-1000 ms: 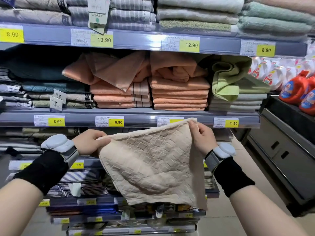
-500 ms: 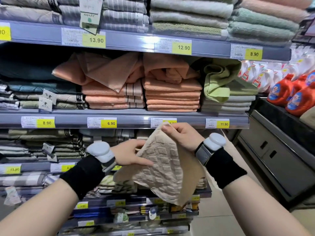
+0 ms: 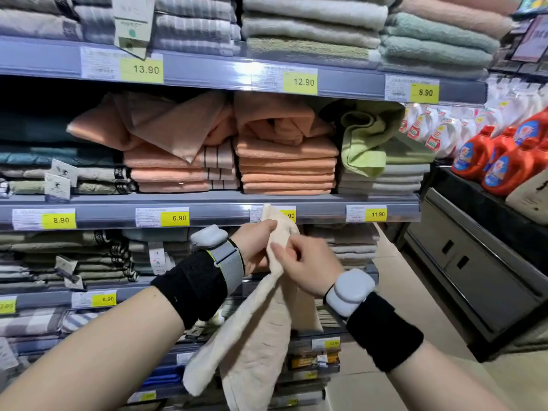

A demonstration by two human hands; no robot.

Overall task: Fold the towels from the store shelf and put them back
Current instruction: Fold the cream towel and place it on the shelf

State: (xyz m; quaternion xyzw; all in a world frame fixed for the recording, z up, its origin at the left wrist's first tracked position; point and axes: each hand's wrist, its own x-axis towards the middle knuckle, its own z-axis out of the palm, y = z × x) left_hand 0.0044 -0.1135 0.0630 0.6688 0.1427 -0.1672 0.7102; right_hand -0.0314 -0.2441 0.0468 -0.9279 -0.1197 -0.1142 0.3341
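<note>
A beige textured towel (image 3: 255, 345) hangs folded lengthwise in front of the store shelf (image 3: 225, 210). My left hand (image 3: 256, 244) pinches its top edge, where a corner pokes up past the shelf's price strip. My right hand (image 3: 308, 266) grips the same upper edge just below and to the right, fingers touching the left hand's. The towel's lower part drapes down in two flaps between my forearms. On the shelf above, loose peach towels (image 3: 166, 126) lie crumpled on neat peach stacks, and a green towel (image 3: 364, 137) sags over a pale stack.
Shelves of folded towels run above and below, with yellow price tags along each strip. Orange detergent bottles (image 3: 501, 161) stand on a dark counter at the right, above grey cabinet doors (image 3: 462, 262). An aisle floor runs between shelf and counter.
The towel went from spread wide between my hands to folded narrow. My hands came together at its top edge, and it now hangs lower.
</note>
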